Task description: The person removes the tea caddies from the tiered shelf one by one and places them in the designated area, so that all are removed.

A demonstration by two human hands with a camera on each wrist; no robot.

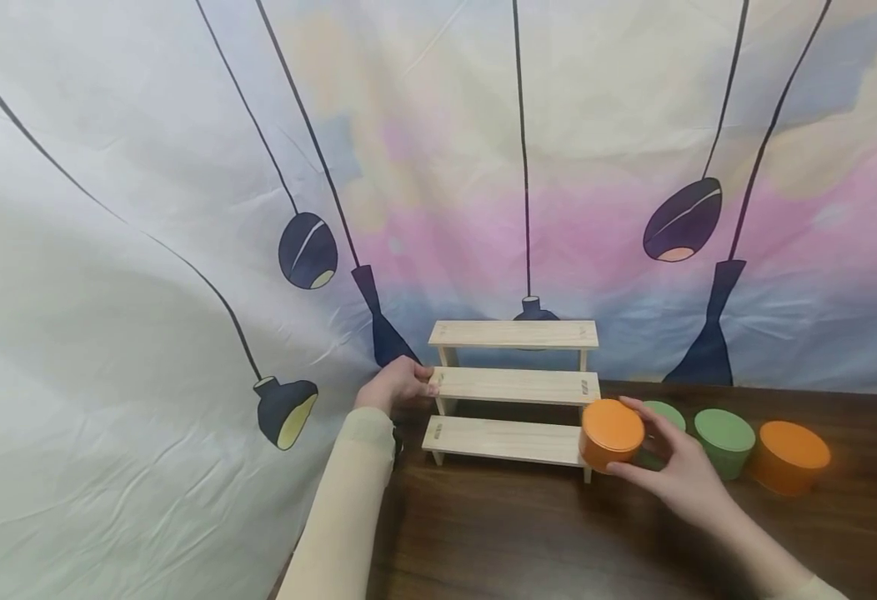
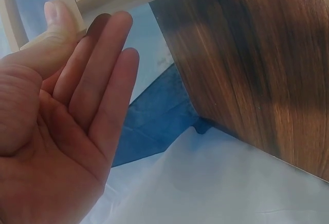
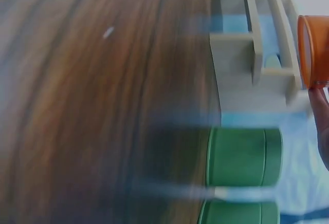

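A three-step wooden rack (image 1: 513,385) stands on the dark table against the cloth backdrop. At the left end of its middle step, my left hand (image 1: 395,383) pinches the board, and the left wrist view shows the thumb (image 2: 60,18) against the wood with the other fingers extended. My right hand (image 1: 684,479) grips a round orange tin (image 1: 613,427) by its side, lid up, in front of the rack's lower right end. In the right wrist view, the orange tin (image 3: 317,52) appears off the table, and only part of the right hand (image 3: 321,124) shows.
To the right of the rack, two green tins (image 1: 725,442) and another orange tin (image 1: 793,457) stand in a row; the held tin and right hand partly cover the nearer green one (image 1: 665,412). Printed cloth (image 1: 146,375) hangs behind and to the left, along the edge of the table (image 1: 483,533).
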